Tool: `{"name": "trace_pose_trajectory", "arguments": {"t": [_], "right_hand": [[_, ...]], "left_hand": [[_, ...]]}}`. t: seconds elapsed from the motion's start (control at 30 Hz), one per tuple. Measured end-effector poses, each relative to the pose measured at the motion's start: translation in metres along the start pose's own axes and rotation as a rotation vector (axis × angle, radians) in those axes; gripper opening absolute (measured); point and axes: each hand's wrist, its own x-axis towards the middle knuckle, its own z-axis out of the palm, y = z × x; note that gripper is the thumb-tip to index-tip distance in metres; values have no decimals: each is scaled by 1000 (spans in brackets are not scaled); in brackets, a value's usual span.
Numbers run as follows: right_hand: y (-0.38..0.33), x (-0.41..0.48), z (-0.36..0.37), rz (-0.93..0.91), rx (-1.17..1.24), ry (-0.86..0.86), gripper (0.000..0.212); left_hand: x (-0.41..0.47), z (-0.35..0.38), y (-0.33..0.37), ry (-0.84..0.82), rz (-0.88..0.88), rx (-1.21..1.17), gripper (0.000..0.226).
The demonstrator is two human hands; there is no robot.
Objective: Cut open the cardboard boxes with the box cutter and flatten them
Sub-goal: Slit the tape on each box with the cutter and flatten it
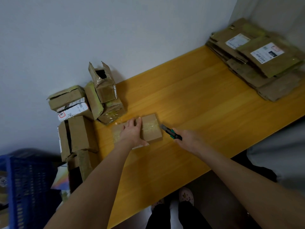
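Left hand (132,132) lies flat, fingers spread, pressing the box (151,128) on the table (198,103); right hand (188,138) grips the cutter (170,132), blade at the box's edge.

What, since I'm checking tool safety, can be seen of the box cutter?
The box cutter is slim, with a black body, teal accents and a grey metal front end. The right hand grips its rear. It is held low over the wooden table, tilted, with its tip pointing at an edge of the small taped box; whether it touches the box is unclear.
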Motion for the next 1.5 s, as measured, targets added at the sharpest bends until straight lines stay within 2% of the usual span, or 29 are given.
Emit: {"name": "trace_pose_trajectory", "arguments": {"t": [0.23,0.33,0.43,0.57,0.63,0.7,0.77,0.93,1.13,1.27,1.33,1.43,1.5], "right_hand": [[8,-5,1,17,63,-38,48],[6,-4,-7,132,245,75,43],[-11,-2,-7,219,509,151,41],[-52,5,10,288,760,48,34],[-71,9,25,328,823,28,34],[-86,12,39,330,861,37,35],[-96,17,44,300,822,65,36],[-105,32,40,255,705,109,40],[-106,45,31,204,600,118,39],[-105,43,29,205,591,114,39],[-101,39,29,236,567,200,39],[-95,38,22,185,523,357,37],[-95,40,15,110,537,370,34]], "left_hand": [[-3,-1,0,11,4,3,124],[-6,-1,-1,32,-18,1,126],[-13,0,1,50,-127,-9,127],[-24,7,-1,107,-264,-172,100],[-27,9,-7,45,-336,-236,87],[-27,16,-15,-70,-390,-366,76],[-29,23,-22,-106,-429,-572,70],[-34,31,-26,-27,-467,-1038,66],[-40,30,-28,-19,-458,-1388,70],[-39,27,-32,-13,-421,-1358,71],[-35,19,-34,-39,-331,-1249,67],[-21,-3,-36,-59,-159,-780,64],[-18,-13,-29,-16,-143,-538,73]]}}
